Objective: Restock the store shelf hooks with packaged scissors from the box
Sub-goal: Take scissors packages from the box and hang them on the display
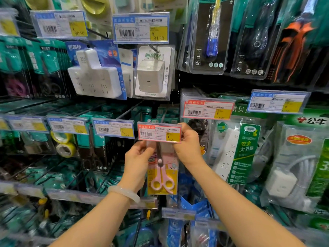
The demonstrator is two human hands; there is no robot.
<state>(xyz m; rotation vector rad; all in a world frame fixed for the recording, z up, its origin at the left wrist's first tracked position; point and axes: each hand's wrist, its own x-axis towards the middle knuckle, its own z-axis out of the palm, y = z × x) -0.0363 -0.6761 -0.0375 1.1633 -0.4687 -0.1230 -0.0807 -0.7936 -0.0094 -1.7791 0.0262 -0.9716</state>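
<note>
At the middle hook, under the red price tag (159, 133): a pack of pink scissors (162, 172) being hung.

The left hand (138, 162) pinches the pack's upper left edge; the right hand (187, 145) pinches its top right corner, fingers curled up behind the tag. The card looks light and thin, likely bendy, its plastic blister slick, so holding both top corners near the hang hole seems best for threading it on.

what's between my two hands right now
The pink scissors pack hangs between left hand and right hand, just under the red price tag, in the head view.
</note>
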